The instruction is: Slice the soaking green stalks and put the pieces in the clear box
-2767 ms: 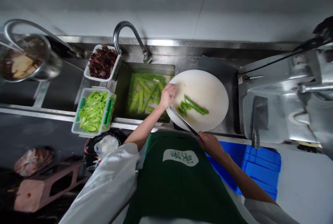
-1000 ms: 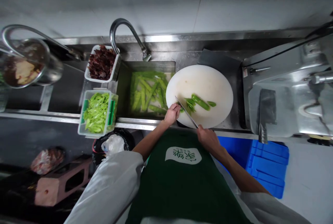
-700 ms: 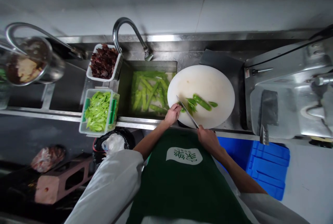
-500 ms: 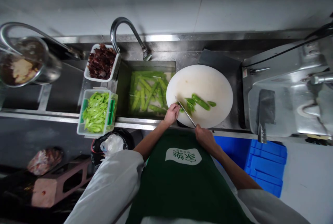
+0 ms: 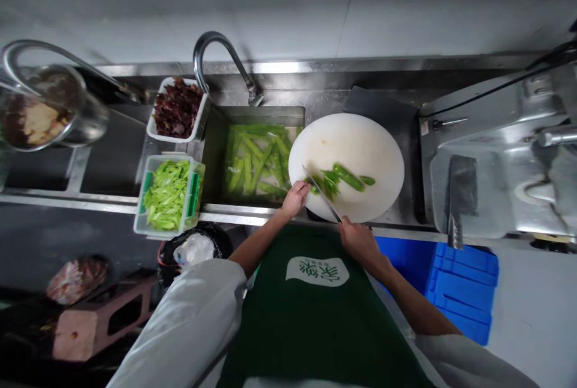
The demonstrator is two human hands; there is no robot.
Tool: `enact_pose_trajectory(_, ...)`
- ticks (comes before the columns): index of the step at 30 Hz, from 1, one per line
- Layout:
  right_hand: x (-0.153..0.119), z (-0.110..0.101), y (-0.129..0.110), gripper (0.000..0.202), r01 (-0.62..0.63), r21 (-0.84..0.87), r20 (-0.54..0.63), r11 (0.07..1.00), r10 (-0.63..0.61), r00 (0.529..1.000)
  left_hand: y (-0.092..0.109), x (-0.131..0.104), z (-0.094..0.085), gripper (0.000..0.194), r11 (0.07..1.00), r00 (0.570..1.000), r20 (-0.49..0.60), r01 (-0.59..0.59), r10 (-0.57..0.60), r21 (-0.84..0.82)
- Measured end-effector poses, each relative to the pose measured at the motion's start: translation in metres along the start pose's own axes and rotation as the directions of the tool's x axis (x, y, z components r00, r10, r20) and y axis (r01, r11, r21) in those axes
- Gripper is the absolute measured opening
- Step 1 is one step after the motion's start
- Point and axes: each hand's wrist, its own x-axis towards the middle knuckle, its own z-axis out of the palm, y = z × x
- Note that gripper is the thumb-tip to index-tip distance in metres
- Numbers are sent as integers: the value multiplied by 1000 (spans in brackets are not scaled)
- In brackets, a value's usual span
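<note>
My right hand (image 5: pixel 358 240) is closed round the handle of a knife (image 5: pixel 322 194), its blade slanting up and left over the round white cutting board (image 5: pixel 374 135). At the board's left edge my left hand (image 5: pixel 296 198) pinches a piece of green pepper (image 5: pixel 313 188), close beside the blade; fingers hide most of that piece. Right of the blade lie several cut green slices (image 5: pixel 331 178), a longer chunk of green pepper (image 5: pixel 349 177) and one small slice (image 5: pixel 368 180).
Long green stalks (image 5: pixel 256 156) soak in the sink left of the board. A tub of light green slices (image 5: pixel 167 195) and a tub of dark red-brown pieces (image 5: pixel 177 108) stand beyond it. A cleaver (image 5: pixel 460 195) lies at right. A tap (image 5: pixel 225 45) arches over the sink.
My left hand has shifted very slightly left, away from the blade. The knife and the pieces on the board look almost the same.
</note>
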Motion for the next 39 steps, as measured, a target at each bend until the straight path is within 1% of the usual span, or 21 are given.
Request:
enact_pose_trajectory(2, -3, -1, -1, 30, -3, -5, -5, 1000, 3, 1000, -1, 0, 0, 28, 1000, 1000, 25, -9, 9, 9)
enact_pose_trajectory(5, -1, 0, -3, 29, -8, -6, 31, 1000, 9, 999, -2, 0, 1, 29, 1000, 999, 38, -12, 12, 8)
enact_pose_trajectory(7, 0, 0, -4, 30, -7, -4, 28, 1000, 7, 1000, -2, -1, 1, 29, 1000, 999, 30, -18, 17, 7)
enact_pose_trajectory(10, 1, 1, -4, 30, 1, 2, -15, 1000, -1, 1000, -2, -1, 2, 29, 1000, 1000, 21, -12, 12, -2)
enact_pose_trajectory(15, 1, 0, -5, 29, -15, -7, 36, 1000, 15, 999, -1, -2, 2, 30, 1000, 1000, 26, 5, -5, -12)
enact_pose_trajectory(19, -1, -2, -5, 30, 3, 7, 0, 1000, -3, 1000, -2, -2, 2, 30, 1000, 1000, 6, -7, 8, -17)
enact_pose_trajectory(24, 0, -1, -3, 31, -2, 16, 36, 1000, 2, 999, -4, -4, 5, 29, 1000, 1000, 7, 2, -2, -31)
enact_pose_trajectory(27, 0, 1, -2, 31, 5, 21, 0, 1000, -5, 1000, -5, -5, 6, 30, 1000, 1000, 3, -1, 1, -29)
enact_pose_trajectory(32, 3, 5, -1, 30, 5, 23, 20, 1000, -5, 1000, -6, -6, 6, 30, 1000, 1000, 5, -8, 8, -29)
enact_pose_trajectory(36, 1, 5, 0, 29, 11, 28, -19, 1000, -11, 1000, -6, -6, 5, 30, 999, 1000, 17, -11, 12, -31)
enact_pose_trajectory(39, 1, 4, 0, 28, 9, 34, 1, 999, -9, 1000, -7, -6, 4, 30, 1000, 1000, 10, -13, 14, -24)
